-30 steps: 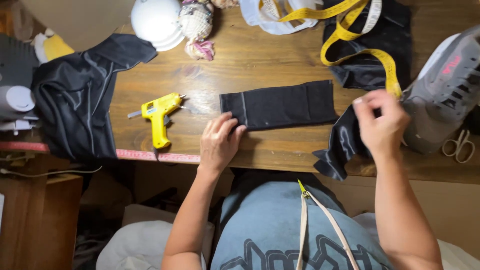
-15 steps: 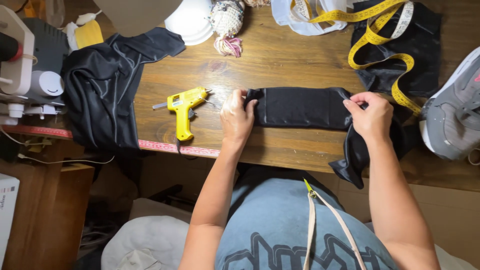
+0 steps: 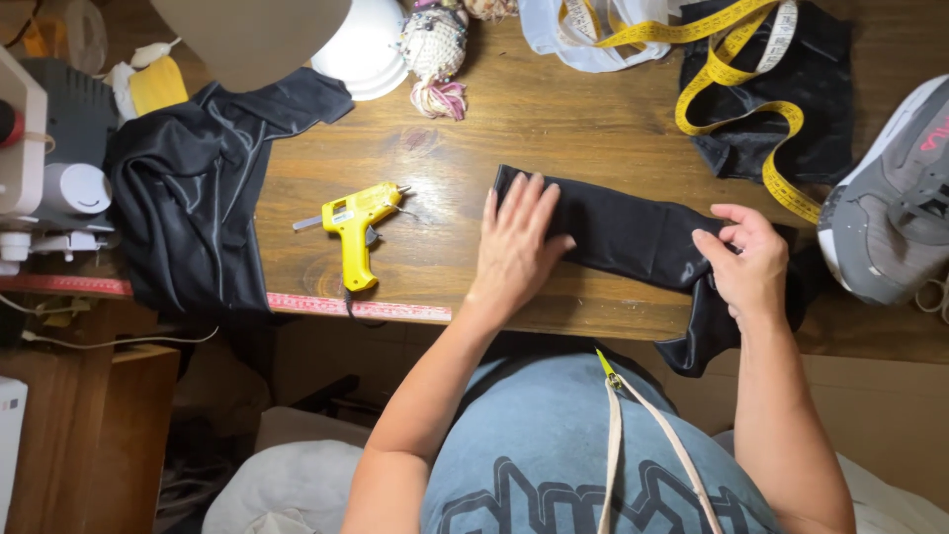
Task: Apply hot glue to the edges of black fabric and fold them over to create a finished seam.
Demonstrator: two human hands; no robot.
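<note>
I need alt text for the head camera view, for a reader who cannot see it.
A person's left hand presses flat on a folded strip of black fabric on a brown wooden table, while the right hand pinches its other end. A yellow glue gun lies to the left.

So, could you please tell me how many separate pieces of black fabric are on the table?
3: a folded strip under both hands, left hand flat on it, right hand pinching its end; a large piece draped at left; one under the yellow tape measure. More may be hidden.
</note>
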